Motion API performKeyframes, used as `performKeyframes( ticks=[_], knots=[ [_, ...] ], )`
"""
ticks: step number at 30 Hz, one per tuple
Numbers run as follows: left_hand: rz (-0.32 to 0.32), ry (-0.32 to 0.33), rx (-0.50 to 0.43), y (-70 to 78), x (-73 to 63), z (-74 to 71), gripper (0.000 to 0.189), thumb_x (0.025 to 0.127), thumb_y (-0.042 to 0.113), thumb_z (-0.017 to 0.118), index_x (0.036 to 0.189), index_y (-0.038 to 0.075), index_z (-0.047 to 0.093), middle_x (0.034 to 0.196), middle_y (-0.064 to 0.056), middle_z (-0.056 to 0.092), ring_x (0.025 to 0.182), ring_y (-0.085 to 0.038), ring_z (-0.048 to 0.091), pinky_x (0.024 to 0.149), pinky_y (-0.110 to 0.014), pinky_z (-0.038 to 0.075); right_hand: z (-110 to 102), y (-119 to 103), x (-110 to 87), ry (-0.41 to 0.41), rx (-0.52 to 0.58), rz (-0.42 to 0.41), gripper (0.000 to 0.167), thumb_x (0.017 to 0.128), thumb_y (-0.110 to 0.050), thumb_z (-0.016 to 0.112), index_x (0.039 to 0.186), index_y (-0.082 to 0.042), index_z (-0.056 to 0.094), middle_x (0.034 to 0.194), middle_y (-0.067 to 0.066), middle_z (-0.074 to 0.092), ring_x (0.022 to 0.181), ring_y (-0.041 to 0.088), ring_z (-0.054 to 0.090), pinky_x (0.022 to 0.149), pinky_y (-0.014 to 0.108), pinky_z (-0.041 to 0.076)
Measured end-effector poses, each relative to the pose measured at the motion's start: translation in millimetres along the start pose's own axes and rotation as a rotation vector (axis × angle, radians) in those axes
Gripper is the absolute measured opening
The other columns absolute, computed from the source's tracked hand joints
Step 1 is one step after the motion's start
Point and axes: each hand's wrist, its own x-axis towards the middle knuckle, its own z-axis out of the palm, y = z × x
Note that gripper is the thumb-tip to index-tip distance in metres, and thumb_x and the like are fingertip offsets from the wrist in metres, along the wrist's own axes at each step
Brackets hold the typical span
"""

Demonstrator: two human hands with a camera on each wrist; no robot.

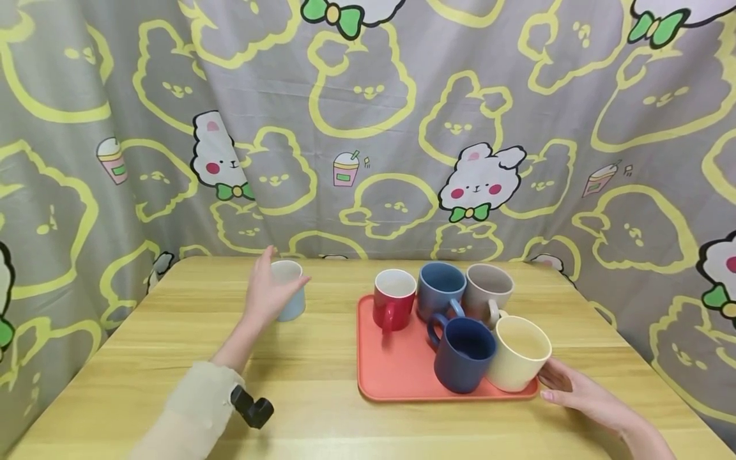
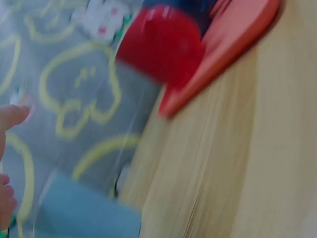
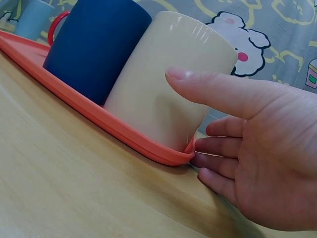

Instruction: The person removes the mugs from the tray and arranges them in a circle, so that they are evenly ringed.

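A light blue cup [image 1: 294, 308] stands at the back left of the table. My left hand [image 1: 268, 291] is beside it, thumb and fingers spread apart in front of the cup; whether they touch is unclear. Only fingertips [image 2: 12, 116] of that hand show in the left wrist view, with the cup [image 2: 84, 210] below. On the right, my right hand [image 3: 267, 144] lies at the corner of the coral tray [image 1: 397, 377], its fingers [image 3: 218, 147] loosely bent by the rim. The thumb points toward the cream mug [image 1: 520, 354] on the tray.
The tray also bears a red mug [image 1: 393, 303], a blue mug [image 1: 439, 291], a taupe mug [image 1: 485, 294] and a navy mug [image 1: 462, 358]. The four at the right stand close together. A patterned curtain [image 1: 374, 211] hangs behind the wooden table [image 1: 310, 396].
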Motion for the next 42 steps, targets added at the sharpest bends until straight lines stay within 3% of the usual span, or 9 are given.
performKeyframes(
  ticks=[9, 12, 18, 22, 30, 36, 42],
  knots=[
    [0.102, -0.142, -0.106, 62.9, -39.6, 40.2, 0.075, 0.072, 0.027, 0.079, 0.134, 0.004, 0.043, 0.13, -0.013, 0.051, 0.121, -0.028, 0.045, 0.099, -0.047, 0.035, 0, -3, 2.6, 0.009, 0.005, 0.017, 0.068, 0.091, 0.004, 0.048, 0.132, 0.026, -0.002, 0.132, 0.049, -0.002, 0.116, -0.012, 0.036, 0.092, 0.011, 0.032],
    [0.121, -0.23, -0.164, 79.4, -54.7, 55.8, 0.074, 0.072, 0.027, 0.08, 0.133, 0.004, 0.046, 0.128, -0.012, 0.053, 0.118, -0.027, 0.048, 0.096, -0.046, 0.039, 0, -4, 2.8, 0.012, 0.005, 0.01, 0.067, 0.091, 0.004, 0.048, 0.131, 0.027, -0.001, 0.132, 0.05, -0.002, 0.116, -0.012, 0.036, 0.092, 0.011, 0.032],
    [0.098, -0.413, -0.332, 101.9, -82.0, 83.6, 0.074, 0.073, 0.028, 0.078, 0.134, 0.003, 0.044, 0.128, -0.011, 0.052, 0.116, -0.03, 0.049, 0.093, -0.045, 0.043, 0, -6, 4.0, 0.01, 0.009, -0.001, 0.067, 0.091, 0.005, 0.048, 0.131, 0.027, -0.001, 0.132, 0.05, -0.002, 0.117, -0.012, 0.036, 0.092, 0.011, 0.031],
    [0.1, -0.486, -0.334, 107.4, -93.6, 104.2, 0.076, 0.073, 0.032, 0.079, 0.134, 0.004, 0.044, 0.129, -0.009, 0.052, 0.116, -0.028, 0.049, 0.095, -0.043, 0.041, 0, -6, 4.7, 0.009, 0.013, 0.001, 0.068, 0.091, 0.005, 0.048, 0.131, 0.027, -0.002, 0.131, 0.05, -0.003, 0.116, -0.012, 0.036, 0.092, 0.011, 0.031],
    [0.056, -0.636, -0.207, 108.0, -107.7, 139.3, 0.087, 0.069, 0.04, 0.079, 0.138, 0.007, 0.037, 0.13, -0.009, 0.046, 0.114, -0.026, 0.046, 0.087, -0.042, 0.045, 2, -5, 4.0, 0.012, 0.001, 0.022, 0.068, 0.091, 0.003, 0.048, 0.132, 0.026, -0.001, 0.133, 0.048, 0.0, 0.116, -0.013, 0.035, 0.092, 0.011, 0.031],
    [0.081, -0.628, -0.191, 108.0, -111.9, 155.9, 0.088, 0.068, 0.04, 0.08, 0.138, 0.009, 0.037, 0.127, -0.007, 0.048, 0.108, -0.022, 0.049, 0.082, -0.032, 0.046, 2, -2, 3.1, 0.013, -0.017, 0.016, 0.066, 0.092, 0.004, 0.048, 0.132, 0.026, 0.0, 0.132, 0.05, 0.001, 0.115, -0.013, 0.035, 0.091, 0.011, 0.032],
    [0.1, -0.578, -0.176, 109.7, -113.0, 171.7, 0.089, 0.066, 0.041, 0.081, 0.137, 0.01, 0.037, 0.126, -0.003, 0.049, 0.113, -0.018, 0.046, 0.09, -0.036, 0.044, 2, 0, 1.2, -0.001, -0.013, 0.004, 0.065, 0.092, 0.005, 0.046, 0.131, 0.027, 0.0, 0.131, 0.051, 0.0, 0.116, -0.013, 0.035, 0.091, 0.011, 0.033]
  ],
)
